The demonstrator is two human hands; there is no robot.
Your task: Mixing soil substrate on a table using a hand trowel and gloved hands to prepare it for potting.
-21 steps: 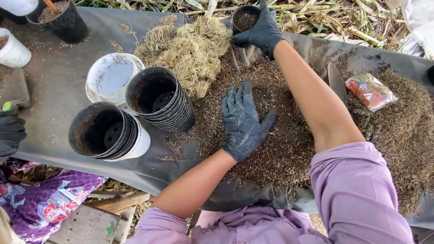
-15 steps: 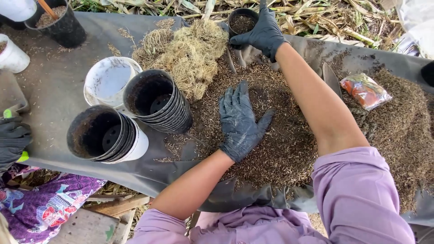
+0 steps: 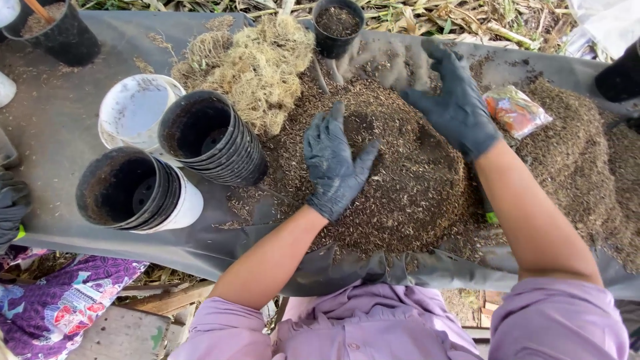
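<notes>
The fingers [image 3: 325,137] of the left hand [image 3: 333,167] are spread flat and open, palm down on the heap of brown potting mix [image 3: 393,180], gripping nothing; the right hand [image 3: 453,107], also in a dark glove, hovers open over the far edge of the same heap, fingers loosely splayed and empty.

At the far left a dark gloved hand [image 3: 12,207] of another person shows at the frame edge above a purple flowered cloth [image 3: 53,300]. On the grey sheet [image 3: 60,120] covering the worktop lie two stacks of black plastic pots on their sides: the near stack [image 3: 133,190] sits in a white cup, the second stack [image 3: 213,143] lies just beside it, and a white bucket [image 3: 133,110] stands behind them. A black pot with soil [image 3: 57,30] stands at the top left corner.

A clump of pale dry fibre [image 3: 253,63] rests against the heap's left rim, touching the second stack. Beyond the heap stands a small black pot [image 3: 338,27] filled with mix. To the right of the right hand lies an orange packet [image 3: 517,110] on the loose mix, which spreads on to the right edge.
</notes>
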